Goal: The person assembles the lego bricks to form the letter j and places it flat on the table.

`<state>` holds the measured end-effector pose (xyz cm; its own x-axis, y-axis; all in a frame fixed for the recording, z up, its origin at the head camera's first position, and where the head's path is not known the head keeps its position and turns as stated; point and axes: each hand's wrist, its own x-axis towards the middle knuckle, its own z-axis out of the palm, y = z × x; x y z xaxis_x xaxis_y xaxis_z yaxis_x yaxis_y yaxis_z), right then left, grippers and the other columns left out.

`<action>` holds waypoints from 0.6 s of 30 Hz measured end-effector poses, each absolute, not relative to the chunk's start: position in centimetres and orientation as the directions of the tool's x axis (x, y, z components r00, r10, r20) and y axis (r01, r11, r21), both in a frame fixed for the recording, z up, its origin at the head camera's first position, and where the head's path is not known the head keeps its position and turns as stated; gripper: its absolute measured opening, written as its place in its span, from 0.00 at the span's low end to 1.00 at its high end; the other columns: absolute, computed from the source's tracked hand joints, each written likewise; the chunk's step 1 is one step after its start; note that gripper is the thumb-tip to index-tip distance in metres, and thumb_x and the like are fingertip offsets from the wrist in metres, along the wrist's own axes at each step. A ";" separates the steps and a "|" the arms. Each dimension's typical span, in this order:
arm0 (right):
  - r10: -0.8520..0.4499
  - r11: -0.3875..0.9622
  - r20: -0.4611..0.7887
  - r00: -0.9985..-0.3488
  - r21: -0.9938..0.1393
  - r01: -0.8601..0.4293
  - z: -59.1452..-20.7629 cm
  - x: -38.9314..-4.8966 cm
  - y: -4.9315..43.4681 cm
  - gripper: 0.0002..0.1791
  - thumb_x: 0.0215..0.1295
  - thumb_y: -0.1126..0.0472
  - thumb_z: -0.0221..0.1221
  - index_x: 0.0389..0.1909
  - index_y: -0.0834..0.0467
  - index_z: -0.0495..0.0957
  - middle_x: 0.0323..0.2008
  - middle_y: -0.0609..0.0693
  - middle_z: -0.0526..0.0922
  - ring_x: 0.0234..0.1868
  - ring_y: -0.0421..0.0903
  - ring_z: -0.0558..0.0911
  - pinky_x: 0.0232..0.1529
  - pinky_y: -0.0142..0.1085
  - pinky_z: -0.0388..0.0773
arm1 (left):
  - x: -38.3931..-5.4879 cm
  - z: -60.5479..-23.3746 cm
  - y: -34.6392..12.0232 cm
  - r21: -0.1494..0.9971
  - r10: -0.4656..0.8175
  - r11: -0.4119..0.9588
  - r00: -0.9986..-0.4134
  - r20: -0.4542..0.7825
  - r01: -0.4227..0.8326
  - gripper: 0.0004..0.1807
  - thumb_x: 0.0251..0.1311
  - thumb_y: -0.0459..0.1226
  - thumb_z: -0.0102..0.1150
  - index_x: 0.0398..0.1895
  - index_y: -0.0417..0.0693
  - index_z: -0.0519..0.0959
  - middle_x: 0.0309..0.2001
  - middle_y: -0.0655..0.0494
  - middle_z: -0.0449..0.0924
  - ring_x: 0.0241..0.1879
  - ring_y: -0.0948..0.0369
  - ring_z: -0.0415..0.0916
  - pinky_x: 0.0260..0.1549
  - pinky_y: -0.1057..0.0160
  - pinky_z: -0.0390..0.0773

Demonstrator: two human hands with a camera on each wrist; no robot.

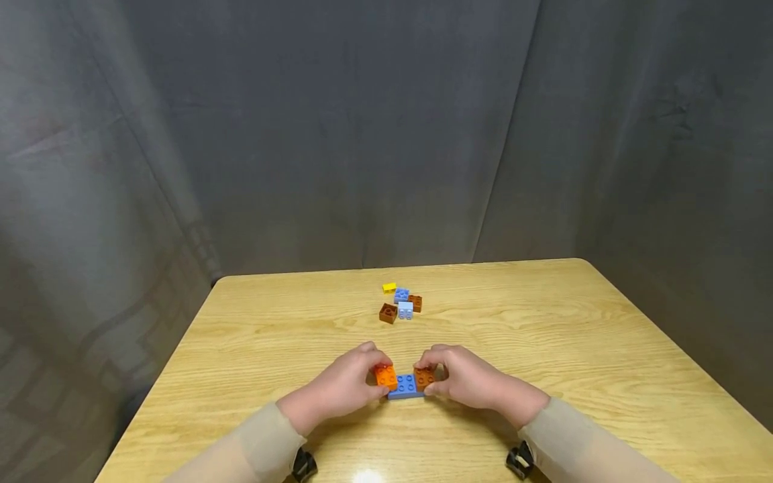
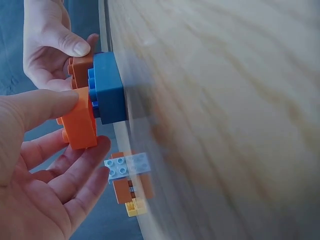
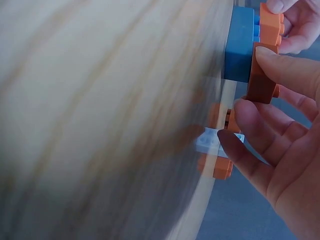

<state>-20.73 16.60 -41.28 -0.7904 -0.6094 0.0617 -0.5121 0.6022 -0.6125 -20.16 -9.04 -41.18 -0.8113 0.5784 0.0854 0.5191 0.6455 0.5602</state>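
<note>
A long blue toy building brick lies studs up on the table, between the two hands. My left hand pinches an orange brick between thumb and fingers. That orange brick sits tilted at the blue brick's left end, its underside partly off the studs in the left wrist view. At the right end, my right hand pinches a brown brick by its sides. In the right wrist view the brown brick overlaps the stud side of the blue brick and sticks out past its end.
Farther back on the wooden table lies a loose group: a yellow brick, a blue brick, a light blue brick and two brown bricks, one on its side. A grey curtain hangs behind the table.
</note>
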 end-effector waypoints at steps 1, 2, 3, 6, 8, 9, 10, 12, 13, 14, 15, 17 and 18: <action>-0.611 0.601 0.060 -0.789 -0.614 -0.512 -41.2 -20.7 16.6 0.16 0.58 0.63 0.71 0.48 0.55 0.83 0.42 0.38 0.80 0.38 0.44 0.77 0.38 0.36 0.74 | -20.2 -41.2 -9.0 0.564 0.578 0.645 -0.812 0.081 0.515 0.18 0.55 0.38 0.72 0.50 0.47 0.81 0.38 0.66 0.71 0.38 0.64 0.72 0.43 0.63 0.75; -0.612 0.601 0.059 -0.788 -0.614 -0.512 -41.2 -20.8 16.6 0.16 0.58 0.63 0.71 0.48 0.55 0.83 0.42 0.38 0.80 0.38 0.44 0.77 0.38 0.35 0.73 | -20.2 -41.2 -9.0 0.568 0.577 0.645 -0.813 0.077 0.511 0.18 0.55 0.38 0.72 0.50 0.48 0.81 0.38 0.66 0.71 0.39 0.65 0.72 0.44 0.63 0.75; -0.613 0.600 0.057 -0.788 -0.615 -0.511 -41.2 -20.8 16.6 0.16 0.58 0.63 0.70 0.48 0.55 0.83 0.42 0.38 0.80 0.38 0.45 0.77 0.37 0.35 0.73 | -20.3 -41.2 -9.0 0.572 0.576 0.644 -0.814 0.074 0.508 0.18 0.55 0.38 0.72 0.50 0.48 0.81 0.38 0.67 0.71 0.39 0.65 0.72 0.44 0.63 0.75; -0.610 0.604 0.057 -0.790 -0.612 -0.510 -41.2 -20.8 16.6 0.16 0.58 0.63 0.71 0.48 0.54 0.83 0.42 0.37 0.80 0.38 0.45 0.77 0.38 0.36 0.73 | -20.3 -41.4 -9.1 0.581 0.574 0.639 -0.815 0.076 0.504 0.18 0.55 0.37 0.72 0.49 0.49 0.81 0.39 0.67 0.71 0.39 0.65 0.73 0.44 0.63 0.75; -0.605 0.608 0.060 -0.794 -0.610 -0.509 -41.3 -20.8 16.6 0.16 0.58 0.63 0.71 0.47 0.53 0.83 0.42 0.37 0.80 0.38 0.44 0.77 0.40 0.37 0.74 | -20.3 -41.4 -9.1 0.590 0.574 0.632 -0.815 0.080 0.503 0.18 0.55 0.37 0.72 0.49 0.49 0.81 0.39 0.67 0.71 0.39 0.65 0.73 0.44 0.63 0.75; -0.603 0.609 0.062 -0.795 -0.608 -0.509 -41.3 -20.8 16.6 0.16 0.58 0.63 0.71 0.47 0.52 0.83 0.42 0.37 0.80 0.39 0.44 0.77 0.41 0.39 0.74 | -20.4 -41.4 -9.1 0.595 0.577 0.625 -0.813 0.084 0.505 0.17 0.55 0.37 0.72 0.49 0.49 0.81 0.39 0.67 0.72 0.39 0.65 0.73 0.44 0.63 0.75; -0.601 0.611 0.064 -0.797 -0.606 -0.510 -41.3 -20.8 16.6 0.15 0.58 0.63 0.71 0.47 0.52 0.83 0.43 0.37 0.80 0.39 0.44 0.77 0.42 0.39 0.74 | -20.4 -41.4 -9.2 0.599 0.579 0.620 -0.811 0.086 0.507 0.17 0.55 0.37 0.72 0.48 0.49 0.81 0.39 0.66 0.72 0.39 0.65 0.73 0.44 0.63 0.76; -0.600 0.611 0.070 -0.797 -0.604 -0.513 -41.4 -20.8 16.6 0.15 0.57 0.62 0.71 0.46 0.51 0.83 0.43 0.37 0.80 0.40 0.44 0.77 0.44 0.41 0.74 | -20.4 -41.4 -9.2 0.605 0.587 0.608 -0.804 0.094 0.514 0.17 0.55 0.36 0.72 0.48 0.49 0.82 0.39 0.66 0.72 0.38 0.64 0.72 0.43 0.63 0.75; -0.599 0.611 0.070 -0.797 -0.603 -0.512 -41.4 -20.8 16.5 0.15 0.58 0.62 0.71 0.46 0.51 0.83 0.43 0.37 0.80 0.40 0.44 0.77 0.44 0.41 0.74 | -20.4 -41.4 -9.2 0.606 0.590 0.606 -0.802 0.091 0.515 0.17 0.55 0.36 0.72 0.48 0.49 0.82 0.39 0.66 0.72 0.38 0.64 0.72 0.42 0.64 0.75; -0.600 0.610 0.071 -0.797 -0.603 -0.513 -41.4 -20.8 16.5 0.15 0.58 0.62 0.71 0.46 0.51 0.83 0.43 0.37 0.80 0.40 0.44 0.77 0.44 0.41 0.74 | -20.3 -41.3 -9.2 0.606 0.593 0.605 -0.800 0.090 0.517 0.17 0.55 0.36 0.72 0.48 0.49 0.82 0.39 0.66 0.72 0.37 0.64 0.72 0.42 0.64 0.75; -0.600 0.611 0.071 -0.797 -0.604 -0.513 -41.4 -20.8 16.5 0.15 0.58 0.62 0.71 0.46 0.51 0.83 0.43 0.36 0.80 0.40 0.44 0.77 0.44 0.41 0.74 | -20.3 -41.3 -9.1 0.606 0.596 0.604 -0.798 0.088 0.518 0.17 0.55 0.36 0.72 0.48 0.49 0.82 0.39 0.66 0.72 0.37 0.64 0.72 0.41 0.64 0.75; -0.599 0.611 0.069 -0.798 -0.605 -0.510 -41.5 -20.8 16.5 0.15 0.58 0.62 0.71 0.46 0.50 0.83 0.43 0.36 0.80 0.40 0.44 0.77 0.44 0.41 0.74 | -20.2 -41.3 -9.1 0.604 0.599 0.604 -0.796 0.086 0.520 0.16 0.55 0.36 0.72 0.48 0.49 0.82 0.38 0.65 0.71 0.36 0.64 0.71 0.40 0.65 0.74; -0.598 0.611 0.067 -0.799 -0.606 -0.509 -41.4 -20.8 16.5 0.15 0.58 0.62 0.71 0.46 0.50 0.83 0.43 0.36 0.80 0.40 0.44 0.77 0.44 0.40 0.74 | -20.1 -41.3 -9.1 0.603 0.600 0.605 -0.796 0.084 0.520 0.16 0.55 0.36 0.72 0.48 0.49 0.82 0.38 0.65 0.71 0.36 0.64 0.71 0.40 0.65 0.74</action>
